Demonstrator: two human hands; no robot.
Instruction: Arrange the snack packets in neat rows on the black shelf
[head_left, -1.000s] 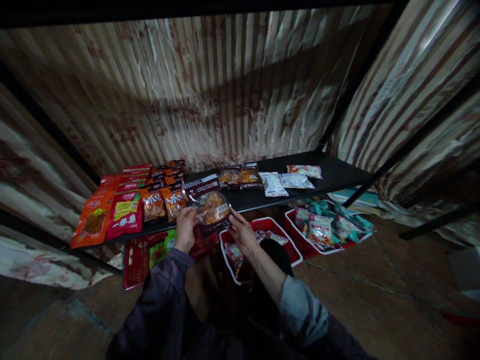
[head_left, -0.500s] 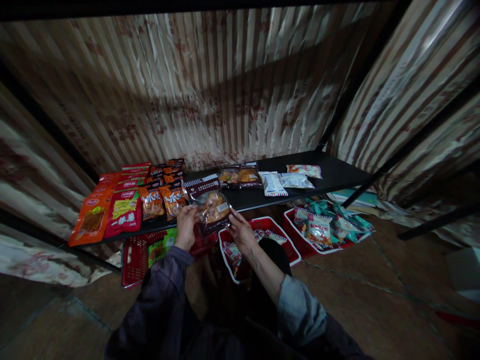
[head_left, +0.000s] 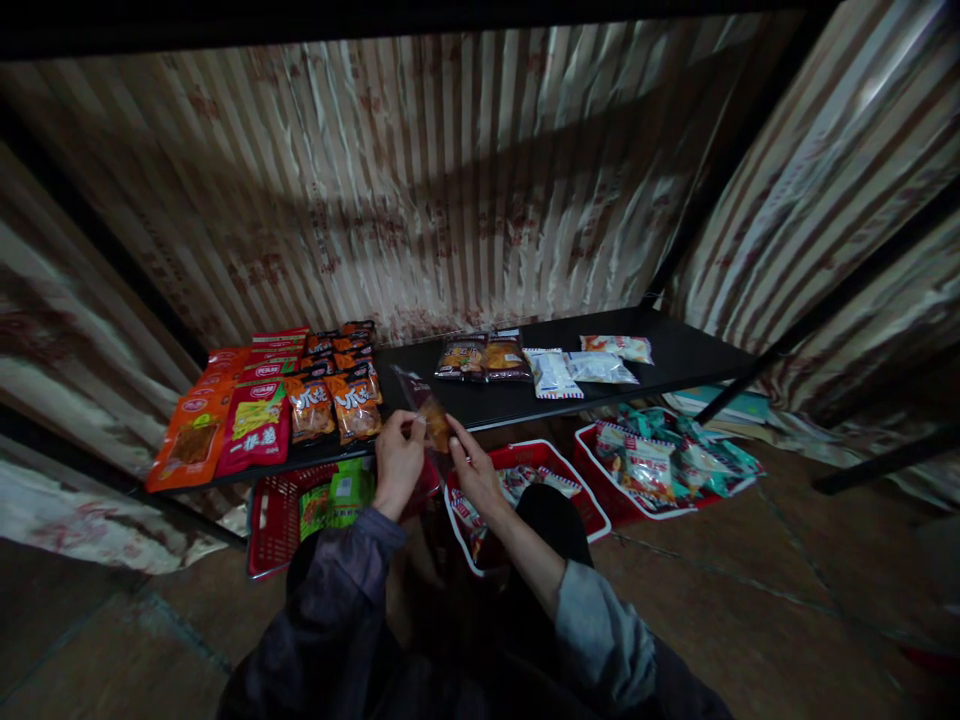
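Because the brown packet [head_left: 433, 412] is turned nearly edge-on between the two hands, whatever steadies it comes down to a few fingertips. The left hand [head_left: 397, 458] has thumb and forefinger drawn together at its near left edge; the right hand [head_left: 474, 475] has its fingers longer and straighter, with only a narrow gap between them and the thumb, apparently taken up by the packet's right side. How firmly either one grips, I cannot tell. A loose pinch on slick film could let the packet slip, and it hangs at the shelf's front edge, so a drop might end beside or in the red basket with the white rim [head_left: 587, 492] below. Squeezing too hard could crush the contents, which look like something light and golden.

Farther in, the black shelf [head_left: 480, 398] has a bare stretch just beyond the packet. To its left, orange-and-black packets [head_left: 358, 405] stand in tight rows; a careless sweep of the left hand could knock the front ones. Past the bare stretch, two similar dark packets [head_left: 504, 357] lie side by side near the back, before the striped curtain [head_left: 450, 200], where overreaching could push them askew
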